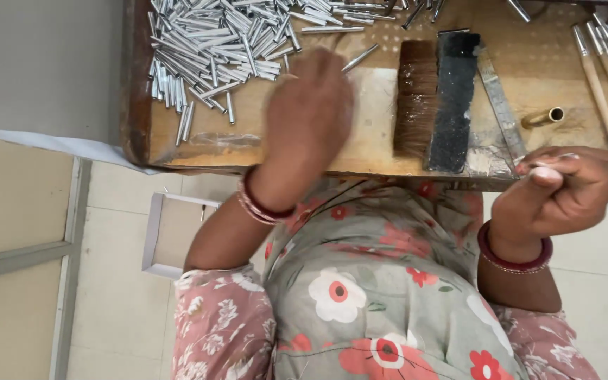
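Note:
My left hand (pixel 307 112) reaches over the wooden worktable (pixel 367 151), blurred by motion and seen from the back. Its fingertips are near one loose silver metal tube (pixel 360 58), beside a large pile of several such tubes (pixel 226 42) at the table's far left. Whether the fingers hold anything is hidden. My right hand (pixel 564 186) is curled into a fist at the table's near right edge, pinching a small silvery metal piece (pixel 547 169) between thumb and fingers. Both wrists wear red bangles.
A brown-bristled brush (pixel 416 98) lies against a black block (pixel 453 98) mid-table, with a metal ruler (pixel 501 105) beside them. A brass tube (pixel 547 116) and wooden-handled sticks with metal ends (pixel 599 84) lie at the right. A white open box (pixel 167 236) sits on the tiled floor.

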